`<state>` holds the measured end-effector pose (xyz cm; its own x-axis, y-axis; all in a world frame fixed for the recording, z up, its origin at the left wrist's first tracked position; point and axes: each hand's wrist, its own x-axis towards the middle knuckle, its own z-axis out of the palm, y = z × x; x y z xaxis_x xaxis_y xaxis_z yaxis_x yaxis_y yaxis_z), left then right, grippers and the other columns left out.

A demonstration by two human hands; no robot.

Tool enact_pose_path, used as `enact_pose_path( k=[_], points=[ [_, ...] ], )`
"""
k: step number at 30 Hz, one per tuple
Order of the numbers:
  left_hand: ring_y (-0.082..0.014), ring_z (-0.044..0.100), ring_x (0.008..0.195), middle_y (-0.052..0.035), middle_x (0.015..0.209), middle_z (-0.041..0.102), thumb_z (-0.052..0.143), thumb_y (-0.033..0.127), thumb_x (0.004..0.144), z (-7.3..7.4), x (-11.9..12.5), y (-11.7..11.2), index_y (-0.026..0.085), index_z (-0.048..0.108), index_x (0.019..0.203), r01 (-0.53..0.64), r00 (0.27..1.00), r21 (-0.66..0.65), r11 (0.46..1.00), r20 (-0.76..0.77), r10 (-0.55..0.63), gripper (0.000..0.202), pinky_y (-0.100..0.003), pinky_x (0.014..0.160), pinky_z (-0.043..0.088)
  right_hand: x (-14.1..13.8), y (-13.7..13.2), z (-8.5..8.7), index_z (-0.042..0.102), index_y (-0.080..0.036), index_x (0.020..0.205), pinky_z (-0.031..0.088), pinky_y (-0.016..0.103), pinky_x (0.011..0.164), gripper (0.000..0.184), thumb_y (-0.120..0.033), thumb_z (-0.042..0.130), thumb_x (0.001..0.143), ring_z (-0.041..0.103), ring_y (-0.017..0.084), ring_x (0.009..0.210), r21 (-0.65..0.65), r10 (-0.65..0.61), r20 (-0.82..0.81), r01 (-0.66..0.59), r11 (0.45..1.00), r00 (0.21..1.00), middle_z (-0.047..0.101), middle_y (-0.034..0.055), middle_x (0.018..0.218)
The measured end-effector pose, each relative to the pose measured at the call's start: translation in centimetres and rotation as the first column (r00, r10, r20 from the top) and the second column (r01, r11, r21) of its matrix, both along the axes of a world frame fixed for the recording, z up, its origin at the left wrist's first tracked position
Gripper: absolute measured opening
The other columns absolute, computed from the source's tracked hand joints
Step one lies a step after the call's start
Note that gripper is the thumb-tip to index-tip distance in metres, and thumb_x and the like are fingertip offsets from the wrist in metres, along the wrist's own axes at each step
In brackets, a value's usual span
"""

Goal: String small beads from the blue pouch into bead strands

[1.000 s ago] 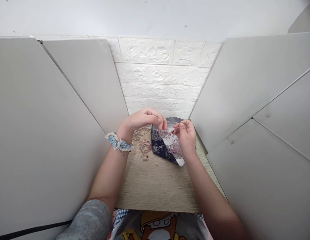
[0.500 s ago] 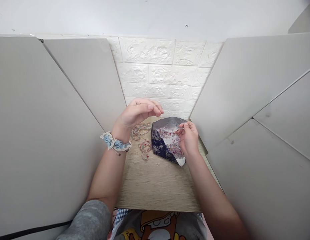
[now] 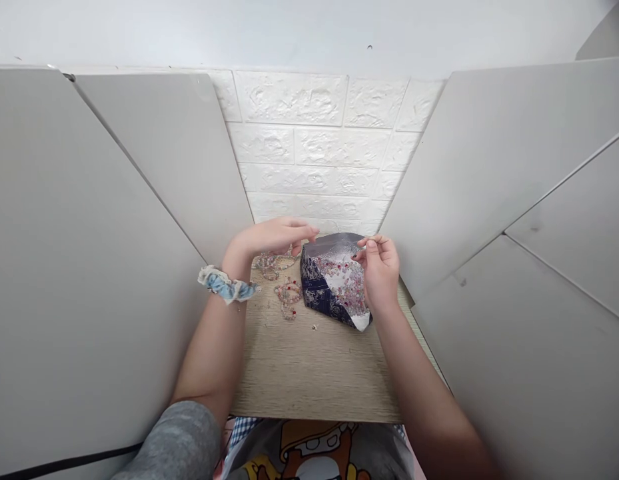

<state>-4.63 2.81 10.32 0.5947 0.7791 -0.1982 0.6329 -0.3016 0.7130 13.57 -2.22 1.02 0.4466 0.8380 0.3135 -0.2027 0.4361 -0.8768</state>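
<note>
We are working at the middle of the frame, on a pale wood-grain tabletop (image 3: 314, 373) boxed in by smooth grey panels (image 3: 114, 220), with a white embossed brick wall (image 3: 314, 153) behind.

Our left hand (image 3: 274, 240) is hovering just left of centre, its fingers stretched out together and pointing right toward the near rim of an angular, faceted paper box (image 3: 316, 293). The thumb is tucked beneath, and we cannot tell whether anything is pinched there. A frilly blue fabric scrunchie (image 3: 224, 283) is circling that wrist.

Our right hand (image 3: 382, 270) is resting against the box's right side, fingers curled, thumb tip pressed to the forefinger. Whatever is lying between them is too small to make out.

The box, dark blue with a fine pale pattern outside and white inside, is sitting at centre frame and is holding a heap of tiny round pink and red beads (image 3: 346, 283).

Left of it, 2 clusters of beaded loops (image 3: 288, 297) are lying on the wood.
</note>
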Motion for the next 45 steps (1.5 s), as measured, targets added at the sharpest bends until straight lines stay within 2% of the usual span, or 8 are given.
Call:
enact_pose_path(
  k=[3,6,13,22,29,37,42,45],
  points=[
    [-0.0138,0.054,0.061,-0.0059,0.083,0.062,0.047,0.059,0.062,-1.0,0.5,0.8,0.017,0.059,0.095,-0.013,0.953,0.113,0.994,-0.299,0.046,0.055,-0.023,0.054,0.037,0.1,-0.2,0.2,0.049,-0.022,0.077,0.043,0.024,0.065,0.01,-0.032,0.049,0.074,0.047,0.007,0.061,0.008,0.034,0.096,-0.035,0.999,0.995,0.052,-0.0022,0.082],
    [-0.0207,0.052,0.091,-0.0066,0.109,0.056,0.056,0.053,0.057,-1.8,1.4,1.0,0.021,0.051,0.112,0.078,0.945,0.172,0.982,-0.327,-0.018,0.063,-0.026,0.072,0.039,0.2,-0.3,0.4,0.051,-0.022,0.076,0.043,0.027,0.071,0.01,-0.032,0.049,0.074,0.05,0.011,0.077,-0.011,0.082,0.233,-0.081,0.997,0.969,0.052,0.0004,0.09],
    [-0.0143,0.042,0.107,-0.0038,0.124,0.044,0.04,0.021,0.073,-2.1,4.4,-0.6,0.021,0.039,0.12,0.411,0.877,0.013,0.912,0.268,-0.399,0.046,-0.025,0.086,0.036,0.3,-0.6,0.7,0.056,-0.021,0.071,0.029,0.038,0.094,0.009,-0.029,0.051,0.074,0.041,0.018,0.109,0.019,0.01,0.602,-0.027,0.999,0.799,0.049,0.0033,0.109],
    [-0.0075,0.041,0.056,-0.0001,0.066,0.047,0.039,0.044,0.078,-2.6,5.2,-0.8,0.015,0.054,0.09,0.294,0.909,0.021,0.956,0.302,-0.287,0.035,-0.022,0.051,0.035,0.7,-0.6,1.1,0.056,-0.02,0.074,0.03,0.037,0.095,0.014,-0.032,0.05,0.075,0.043,0.018,0.108,0.038,-0.006,0.544,-0.017,0.999,0.839,0.051,0.0047,0.11],
    [-0.0073,0.039,0.057,0.0013,0.062,0.048,0.042,0.04,0.074,-2.2,4.8,-0.4,0.014,0.06,0.077,0.184,0.952,0.14,0.973,0.22,-0.212,0.032,-0.021,0.054,0.032,2.4,0.0,0.8,0.052,-0.019,0.075,0.033,0.038,0.09,0.013,-0.031,0.048,0.075,0.046,0.019,0.104,0.034,-0.055,0.468,0.045,0.998,0.882,0.053,0.0055,0.105],
    [-0.0111,0.048,0.083,-0.0022,0.084,0.054,0.041,0.016,0.064,-1.6,4.4,-0.6,0.013,0.05,0.049,0.3,0.898,0.077,0.951,0.314,-0.309,0.018,-0.022,0.072,0.037,3.3,0.3,0.1,0.051,-0.019,0.072,0.034,0.034,0.087,0.01,-0.028,0.049,0.074,0.05,0.016,0.094,-0.045,0.096,0.56,-0.086,0.995,0.823,0.057,0.0038,0.094],
    [-0.0067,0.038,0.049,0.0006,0.055,0.045,0.038,0.019,0.065,-2.0,4.5,-0.8,0.015,0.047,0.053,0.165,0.945,-0.067,0.984,0.296,-0.139,0.016,-0.02,0.047,0.032,2.9,-0.2,0.3,0.051,-0.019,0.073,0.039,0.031,0.08,0.013,-0.032,0.05,0.074,0.052,0.015,0.087,-0.071,0.157,0.471,-0.14,0.988,0.868,0.057,0.0037,0.094],
    [-0.0054,0.026,0.042,0.004,0.048,0.032,0.039,0.023,0.067,-2.0,4.7,-0.8,0.015,0.045,0.055,0.06,0.968,0.002,0.998,0.245,-0.059,0.015,-0.02,0.04,0.022,2.9,-0.4,0.4,0.05,-0.02,0.073,0.041,0.03,0.075,0.016,-0.036,0.051,0.073,0.053,0.014,0.079,-0.074,0.189,0.371,-0.174,0.982,0.909,0.058,0.0032,0.094]
  ],
)
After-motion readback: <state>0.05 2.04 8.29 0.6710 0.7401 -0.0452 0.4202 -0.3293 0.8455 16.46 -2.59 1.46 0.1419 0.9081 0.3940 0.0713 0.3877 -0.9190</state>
